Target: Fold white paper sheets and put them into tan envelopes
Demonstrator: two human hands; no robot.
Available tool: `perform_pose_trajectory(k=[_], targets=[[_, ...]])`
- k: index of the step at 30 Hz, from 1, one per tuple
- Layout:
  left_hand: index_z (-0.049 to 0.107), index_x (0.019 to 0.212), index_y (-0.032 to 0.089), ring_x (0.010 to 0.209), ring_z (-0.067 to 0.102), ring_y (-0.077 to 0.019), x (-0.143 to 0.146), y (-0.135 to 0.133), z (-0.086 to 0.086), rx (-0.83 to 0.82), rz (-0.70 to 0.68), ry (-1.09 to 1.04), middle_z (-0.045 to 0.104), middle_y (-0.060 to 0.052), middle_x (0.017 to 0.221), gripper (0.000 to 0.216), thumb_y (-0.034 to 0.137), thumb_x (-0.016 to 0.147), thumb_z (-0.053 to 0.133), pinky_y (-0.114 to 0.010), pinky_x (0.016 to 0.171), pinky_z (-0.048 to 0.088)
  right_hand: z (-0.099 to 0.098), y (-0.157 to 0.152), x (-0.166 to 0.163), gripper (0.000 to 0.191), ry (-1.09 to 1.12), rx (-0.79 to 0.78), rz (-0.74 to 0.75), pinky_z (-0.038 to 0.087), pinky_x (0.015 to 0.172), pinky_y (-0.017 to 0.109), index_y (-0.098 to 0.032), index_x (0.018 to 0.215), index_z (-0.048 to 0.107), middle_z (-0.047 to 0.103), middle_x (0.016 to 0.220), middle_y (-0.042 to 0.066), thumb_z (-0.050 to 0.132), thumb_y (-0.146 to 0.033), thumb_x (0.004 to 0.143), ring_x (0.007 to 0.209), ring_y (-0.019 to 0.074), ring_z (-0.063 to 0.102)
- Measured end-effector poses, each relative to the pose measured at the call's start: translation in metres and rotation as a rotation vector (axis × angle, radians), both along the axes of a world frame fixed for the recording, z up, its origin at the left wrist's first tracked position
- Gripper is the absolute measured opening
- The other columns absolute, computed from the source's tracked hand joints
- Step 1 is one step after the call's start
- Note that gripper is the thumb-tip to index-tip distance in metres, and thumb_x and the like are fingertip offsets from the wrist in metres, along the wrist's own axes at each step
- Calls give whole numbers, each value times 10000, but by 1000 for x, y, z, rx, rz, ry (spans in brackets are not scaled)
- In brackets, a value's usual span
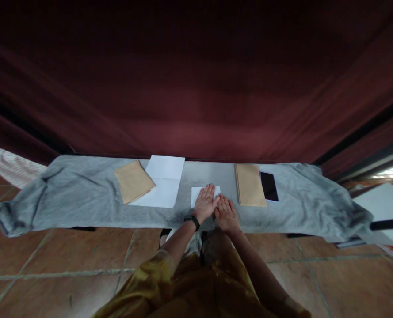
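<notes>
A small white folded paper (pixel 196 192) lies on the grey cloth in front of me, partly covered by my hands. My left hand (pixel 205 203), with a dark watch on its wrist, rests flat on this paper, fingers stretched out. Beside it my right hand (pixel 227 214) is also flat, its fingertips at the paper's right edge. To the left lies a larger white sheet (pixel 165 183) with a crease across it. Brown envelopes (pixel 133 181) overlap that sheet's left side. On the right is another stack of brown envelopes (pixel 250 185).
A dark-screened phone (pixel 269 186) touches the right envelopes. The grey cloth (pixel 83 190) covers a long narrow surface and is wrinkled at both ends. A dark red curtain or panel (pixel 196 110) rises behind it. Brown floor tiles (pixel 83 256) show below, with a white board (pixel 385 207) at right.
</notes>
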State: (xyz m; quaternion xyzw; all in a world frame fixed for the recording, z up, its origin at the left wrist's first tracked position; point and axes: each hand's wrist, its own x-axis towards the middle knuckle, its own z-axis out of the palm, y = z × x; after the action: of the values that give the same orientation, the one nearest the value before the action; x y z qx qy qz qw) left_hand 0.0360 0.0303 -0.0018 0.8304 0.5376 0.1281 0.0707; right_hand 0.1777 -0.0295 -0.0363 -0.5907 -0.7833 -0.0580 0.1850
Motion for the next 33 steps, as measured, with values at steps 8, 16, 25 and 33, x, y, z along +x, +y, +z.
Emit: perform_pose_trajectory(k=[8, 16, 25, 33], targets=[[306, 1580, 89, 1543, 240, -248, -44, -21, -10, 55, 189, 29, 322, -151, 1633, 596, 353, 1047, 275, -480, 1258, 230, 9, 3, -7, 506, 38, -30, -55, 266, 1217, 477, -86, 1508, 445, 485, 1546, 154, 361, -298, 1056, 1441, 267, 427], [290, 1592, 121, 1541, 246, -259, -47, -24, -3, 18, 176, 29, 321, -141, 1638, 598, 289, 1018, 314, -509, 1248, 250, 16, 43, -41, 538, 108, -92, 86, 292, 1213, 504, -123, 1550, 392, 464, 1558, 154, 311, -306, 1051, 1453, 260, 427], [328, 1569, 72, 1546, 229, -250, -46, -24, -6, 32, 275, 21, 325, -160, 1631, 610, 365, 1034, 302, -467, 1260, 233, 9, 41, -12, 572, 47, -42, -1, 301, 1189, 505, -93, 1557, 359, 430, 1571, 196, 394, -359, 1053, 1451, 287, 420], [318, 1576, 85, 1542, 242, -251, -56, -31, -5, 42, 339, 26, 354, -158, 1619, 610, 365, 1035, 291, -476, 1248, 251, 7, 31, 3, 549, 18, 18, -29, 303, 1180, 504, -92, 1559, 361, 445, 1563, 188, 370, -318, 1058, 1438, 293, 433]])
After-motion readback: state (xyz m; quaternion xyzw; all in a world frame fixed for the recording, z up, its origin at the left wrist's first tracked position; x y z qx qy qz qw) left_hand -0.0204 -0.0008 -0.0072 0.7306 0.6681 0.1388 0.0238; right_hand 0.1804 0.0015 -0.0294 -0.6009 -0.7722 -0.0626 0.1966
